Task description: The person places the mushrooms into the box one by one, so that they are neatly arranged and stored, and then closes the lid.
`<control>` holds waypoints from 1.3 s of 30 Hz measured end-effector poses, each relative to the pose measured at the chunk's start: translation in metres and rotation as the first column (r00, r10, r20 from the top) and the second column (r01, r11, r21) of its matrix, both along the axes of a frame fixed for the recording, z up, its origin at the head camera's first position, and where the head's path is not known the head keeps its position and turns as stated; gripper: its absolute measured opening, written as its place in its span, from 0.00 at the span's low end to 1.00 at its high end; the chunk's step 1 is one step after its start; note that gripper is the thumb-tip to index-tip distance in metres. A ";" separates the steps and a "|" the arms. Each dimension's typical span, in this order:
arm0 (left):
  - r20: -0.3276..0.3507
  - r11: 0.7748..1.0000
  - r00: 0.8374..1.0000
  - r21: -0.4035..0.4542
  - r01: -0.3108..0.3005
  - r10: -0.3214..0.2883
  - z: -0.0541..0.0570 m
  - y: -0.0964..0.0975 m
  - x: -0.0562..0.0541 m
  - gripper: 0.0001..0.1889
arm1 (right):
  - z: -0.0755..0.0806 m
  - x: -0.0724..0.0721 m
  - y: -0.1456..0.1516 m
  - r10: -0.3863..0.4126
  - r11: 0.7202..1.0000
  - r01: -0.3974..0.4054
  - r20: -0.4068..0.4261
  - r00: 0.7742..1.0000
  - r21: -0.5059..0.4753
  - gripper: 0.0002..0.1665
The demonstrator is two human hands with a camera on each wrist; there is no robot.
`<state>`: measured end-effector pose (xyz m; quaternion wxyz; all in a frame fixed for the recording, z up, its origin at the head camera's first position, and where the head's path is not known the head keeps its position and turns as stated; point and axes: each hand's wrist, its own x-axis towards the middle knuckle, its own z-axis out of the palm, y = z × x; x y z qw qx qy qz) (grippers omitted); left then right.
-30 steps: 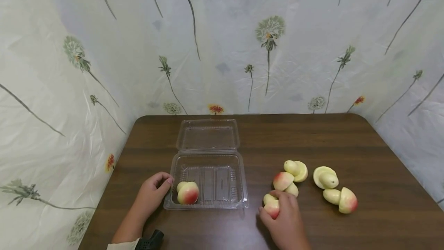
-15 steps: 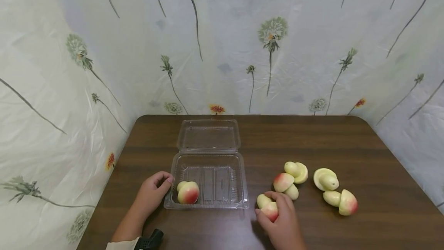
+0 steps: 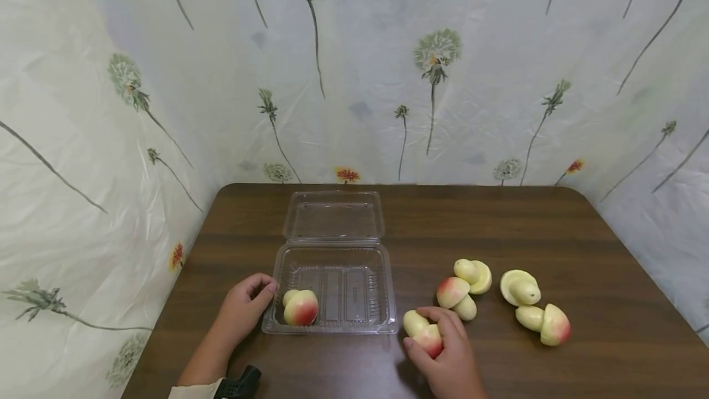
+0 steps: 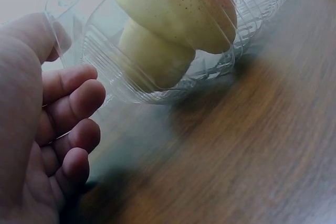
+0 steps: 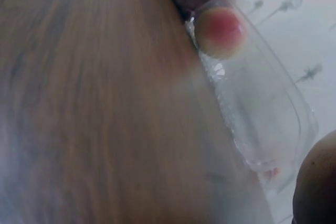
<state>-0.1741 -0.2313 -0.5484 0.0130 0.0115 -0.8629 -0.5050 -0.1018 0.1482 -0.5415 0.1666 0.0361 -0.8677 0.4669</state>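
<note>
My left hand pinches the left rim of a clear plastic clamshell box between thumb and index finger. Inside, at the near left corner, lies one toy mushroom with a cream stem and red-blushed cap; the left wrist view shows this mushroom through the clear wall. My right hand grips a second such mushroom, just right of the box. In the right wrist view only a dark part of the held mushroom shows at the edge, and the fingers are out of sight.
Beyond my right hand lie two touching mushrooms, a red-capped one and a pale one. Farther right are another pale one and a red-capped one. The box's lid lies folded back on the brown table.
My right hand has moved left toward the box with the mushroom in its grip. The left hand stays at the box's rim.
</note>
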 end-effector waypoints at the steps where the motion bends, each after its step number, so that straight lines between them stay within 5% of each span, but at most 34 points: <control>1: 0.001 1.000 1.000 -0.001 -0.001 0.001 0.000 0.000 0.000 0.06 | 0.001 0.000 -0.001 0.005 1.000 -0.006 -0.021 1.000 -0.006 0.31; 13: 0.003 1.000 1.000 -0.003 0.007 -0.007 0.003 -0.001 0.000 0.06 | 0.006 -0.004 -0.008 0.069 0.997 -0.071 -0.137 0.988 -0.013 0.34; 26: -0.005 1.000 1.000 0.006 0.008 -0.008 0.001 0.000 -0.001 0.06 | 0.026 -0.016 -0.028 0.186 0.983 -0.185 -0.122 0.975 0.015 0.33; 39: 0.006 1.000 1.000 -0.008 0.009 -0.008 0.002 -0.001 -0.001 0.06 | 0.034 -0.028 -0.044 0.218 0.976 -0.216 -0.122 0.968 0.028 0.32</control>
